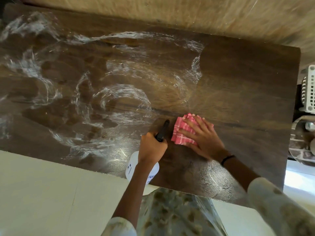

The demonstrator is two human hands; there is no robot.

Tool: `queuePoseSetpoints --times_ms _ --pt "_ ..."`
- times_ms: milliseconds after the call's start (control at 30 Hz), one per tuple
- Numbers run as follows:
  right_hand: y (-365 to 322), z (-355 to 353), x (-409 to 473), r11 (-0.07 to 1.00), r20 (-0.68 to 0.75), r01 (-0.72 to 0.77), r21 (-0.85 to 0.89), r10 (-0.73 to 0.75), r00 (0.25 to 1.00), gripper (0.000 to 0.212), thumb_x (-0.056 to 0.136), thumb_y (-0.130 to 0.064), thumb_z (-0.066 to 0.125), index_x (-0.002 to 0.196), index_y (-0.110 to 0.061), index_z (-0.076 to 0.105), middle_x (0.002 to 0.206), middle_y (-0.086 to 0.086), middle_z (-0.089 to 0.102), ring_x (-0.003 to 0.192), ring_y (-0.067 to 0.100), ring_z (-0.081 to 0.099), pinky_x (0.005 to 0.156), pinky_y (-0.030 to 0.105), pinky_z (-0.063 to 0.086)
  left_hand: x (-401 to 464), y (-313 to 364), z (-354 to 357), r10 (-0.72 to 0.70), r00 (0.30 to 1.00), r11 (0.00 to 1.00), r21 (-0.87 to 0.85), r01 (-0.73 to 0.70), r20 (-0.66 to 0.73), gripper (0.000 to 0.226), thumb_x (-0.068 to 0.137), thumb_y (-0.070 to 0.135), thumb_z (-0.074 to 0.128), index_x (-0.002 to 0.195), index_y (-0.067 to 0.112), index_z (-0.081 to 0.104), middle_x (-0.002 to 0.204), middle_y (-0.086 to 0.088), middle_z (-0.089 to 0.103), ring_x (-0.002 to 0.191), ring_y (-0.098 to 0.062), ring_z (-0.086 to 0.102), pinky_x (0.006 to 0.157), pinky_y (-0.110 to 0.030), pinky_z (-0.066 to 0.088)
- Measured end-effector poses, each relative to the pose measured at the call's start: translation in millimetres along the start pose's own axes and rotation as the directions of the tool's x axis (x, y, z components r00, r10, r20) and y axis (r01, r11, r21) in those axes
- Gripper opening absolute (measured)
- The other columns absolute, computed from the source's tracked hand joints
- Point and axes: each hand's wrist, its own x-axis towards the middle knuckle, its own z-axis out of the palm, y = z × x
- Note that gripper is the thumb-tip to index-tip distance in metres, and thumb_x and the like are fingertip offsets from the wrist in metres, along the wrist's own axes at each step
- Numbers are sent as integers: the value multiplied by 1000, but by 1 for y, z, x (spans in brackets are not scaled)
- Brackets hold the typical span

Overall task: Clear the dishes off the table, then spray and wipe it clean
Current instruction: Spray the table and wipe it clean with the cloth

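Pink checked cloth (183, 132), folded, lies flat on the dark wood bench (247, 86), toward the near edge and right of centre. Right hand (202, 135) rests on top of it, fingers straight and spread, palm down; grip flat, not curled round the fabric. Dark band on the right wrist.

Just left of the cloth: spray bottle (144, 169). White body with a label hangs at the near bench edge, mostly hidden behind the forearm; black nozzle points out over the bench surface, close to the cloth's left edge. Left hand (152, 147) grips the bottle neck, fingers curled tight round the black head.

Bench surface: white foamy streaks and arcs across the left and centre, speckled wet patches near the front edge. Area to the far right of the cloth looks dark and streak-free.

Beyond the right end of the bench: white slotted basket (308, 92); below it a clear rounded container, contents unclear. Frame slightly blurred.
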Motion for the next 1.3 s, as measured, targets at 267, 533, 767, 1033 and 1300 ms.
queuePoseSetpoints --times_ms 267,533,767,1033,1300 --pt "23 -28 95 955 -43 -291 58 293 955 60 94 -64 18 147 -39 30 158 5 22 144 40 17 113 59 18 14 -2 -7 37 999 999 -11 -37 0 33 86 14 59 56 17 47 49 -5 45 43 -16 44 43 -17 34" --pt "-47 -10 98 986 -107 12 165 5 994 48 90 -40 40 136 -31 49 153 9 35 144 40 18 113 60 17 22 8 -7 33 999 999 -40 -34 -22 23 81 7 62 60 12 54 49 -6 44 41 -17 37 42 -22 31" --pt "28 -9 51 997 -64 76 10 -76 995 54 95 -58 29 145 -38 32 156 6 28 144 36 21 113 58 22 29 13 -15 15 999 997 -71 -17 -39 18 86 15 61 76 -1 63 60 -20 56 45 -20 47 48 -30 38" --pt "4 -45 150 960 -93 -250 125 262 961 56 93 -59 24 142 -36 39 154 10 31 141 43 23 111 65 15 44 17 -14 85 994 995 -47 -88 -66 17 84 11 62 76 -3 65 63 -28 60 48 -24 50 47 -28 38" --pt "-11 -12 81 992 -67 111 67 -107 992 49 97 -52 34 143 -35 38 156 5 29 145 37 18 115 56 18 63 37 -15 80 996 997 -25 -79 25 15 82 11 63 74 -2 62 56 -16 55 48 -25 49 47 -28 38"
